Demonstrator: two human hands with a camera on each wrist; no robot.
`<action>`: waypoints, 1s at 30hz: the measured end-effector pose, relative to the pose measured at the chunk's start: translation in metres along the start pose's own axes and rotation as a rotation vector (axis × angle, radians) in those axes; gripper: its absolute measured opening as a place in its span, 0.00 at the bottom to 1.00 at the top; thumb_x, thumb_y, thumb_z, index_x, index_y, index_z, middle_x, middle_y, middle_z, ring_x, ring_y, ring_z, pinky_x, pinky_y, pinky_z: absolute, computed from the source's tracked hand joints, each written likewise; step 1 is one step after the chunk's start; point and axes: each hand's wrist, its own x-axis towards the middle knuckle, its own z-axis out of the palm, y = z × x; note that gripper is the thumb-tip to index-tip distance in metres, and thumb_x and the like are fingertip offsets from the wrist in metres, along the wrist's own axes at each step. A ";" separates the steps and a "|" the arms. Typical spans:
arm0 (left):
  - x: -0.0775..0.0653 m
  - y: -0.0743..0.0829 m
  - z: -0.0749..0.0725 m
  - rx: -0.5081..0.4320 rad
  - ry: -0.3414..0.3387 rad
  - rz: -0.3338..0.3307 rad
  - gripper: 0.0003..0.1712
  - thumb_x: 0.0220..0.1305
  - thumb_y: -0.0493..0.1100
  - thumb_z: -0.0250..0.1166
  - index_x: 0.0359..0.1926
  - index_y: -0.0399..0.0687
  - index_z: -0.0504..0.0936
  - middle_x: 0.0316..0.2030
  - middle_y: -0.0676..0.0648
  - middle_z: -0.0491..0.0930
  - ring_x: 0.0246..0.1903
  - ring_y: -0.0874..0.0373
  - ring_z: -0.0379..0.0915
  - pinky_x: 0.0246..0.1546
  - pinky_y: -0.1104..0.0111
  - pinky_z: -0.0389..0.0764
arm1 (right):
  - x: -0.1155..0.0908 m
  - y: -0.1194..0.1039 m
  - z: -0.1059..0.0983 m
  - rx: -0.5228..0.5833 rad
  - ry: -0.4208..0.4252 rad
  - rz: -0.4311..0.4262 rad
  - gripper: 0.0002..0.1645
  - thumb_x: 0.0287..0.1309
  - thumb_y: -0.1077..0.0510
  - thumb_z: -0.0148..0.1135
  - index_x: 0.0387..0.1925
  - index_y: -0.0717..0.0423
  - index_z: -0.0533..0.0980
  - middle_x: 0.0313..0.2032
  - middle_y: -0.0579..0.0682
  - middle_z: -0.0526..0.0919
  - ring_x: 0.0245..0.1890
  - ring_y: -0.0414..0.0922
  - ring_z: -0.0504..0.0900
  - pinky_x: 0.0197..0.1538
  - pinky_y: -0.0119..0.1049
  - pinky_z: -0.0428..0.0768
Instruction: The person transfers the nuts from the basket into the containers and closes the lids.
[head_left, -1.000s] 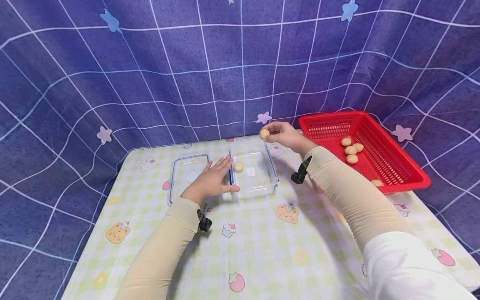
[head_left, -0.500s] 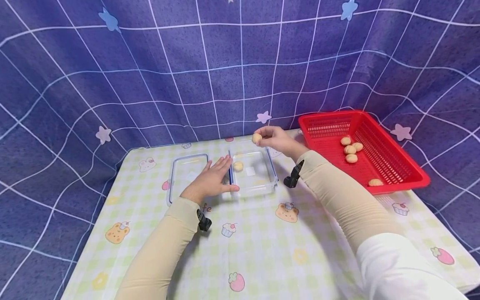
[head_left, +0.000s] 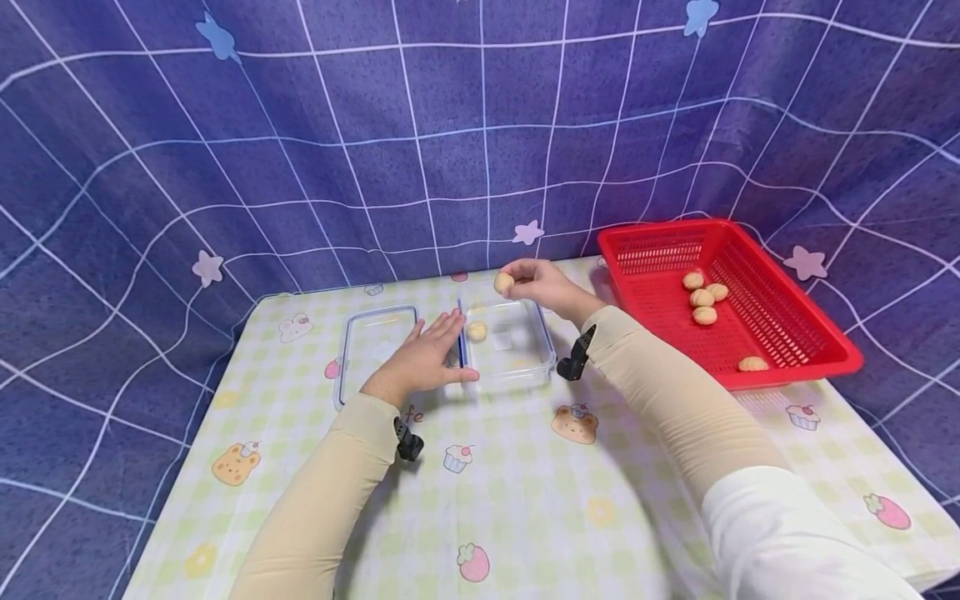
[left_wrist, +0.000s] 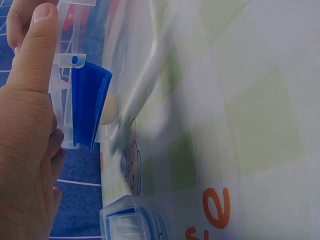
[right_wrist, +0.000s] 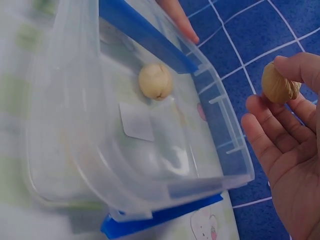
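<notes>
My right hand point(head_left: 542, 286) pinches a pale walnut point(head_left: 504, 282) between thumb and fingers, above the far side of a clear plastic food container point(head_left: 517, 381). In the right wrist view that walnut point(right_wrist: 278, 85) sits at the fingertips, apart from the container wall. Another walnut point(right_wrist: 155, 81) lies on the container floor, near its left side, beside a small white label point(right_wrist: 136, 121). My left hand point(head_left: 422, 357) rests with straight, spread fingers along the container's left edge. The left wrist view shows its thumb point(left_wrist: 35, 55) beside a blue locking flap point(left_wrist: 89, 105).
A clear lid point(head_left: 371, 342) with a blue seal lies left of the container, partly behind the left hand. At the right stands a red perforated basket point(head_left: 660, 321) with several walnuts point(head_left: 702, 297) in it. A blue gridded curtain point(head_left: 450, 125) hangs behind the checked tablecloth point(head_left: 525, 508).
My right hand has carried the walnut leftward and slightly nearer, from the container's far right corner to above its far side. The left hand has stayed in place.
</notes>
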 end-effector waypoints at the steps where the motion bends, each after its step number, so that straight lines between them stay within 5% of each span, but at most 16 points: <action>1: 0.000 0.000 0.000 -0.003 -0.001 -0.002 0.63 0.61 0.75 0.61 0.81 0.43 0.44 0.81 0.46 0.39 0.79 0.51 0.34 0.77 0.50 0.30 | 0.001 0.001 0.002 0.001 -0.001 -0.001 0.23 0.59 0.67 0.65 0.56 0.70 0.76 0.46 0.57 0.82 0.43 0.42 0.79 0.49 0.31 0.78; 30: -0.002 0.002 -0.001 -0.029 0.017 0.012 0.61 0.62 0.70 0.64 0.81 0.43 0.46 0.81 0.44 0.41 0.79 0.49 0.35 0.77 0.48 0.32 | 0.020 0.017 0.038 0.059 0.023 -0.011 0.22 0.59 0.68 0.64 0.55 0.70 0.77 0.41 0.54 0.83 0.39 0.39 0.80 0.46 0.29 0.79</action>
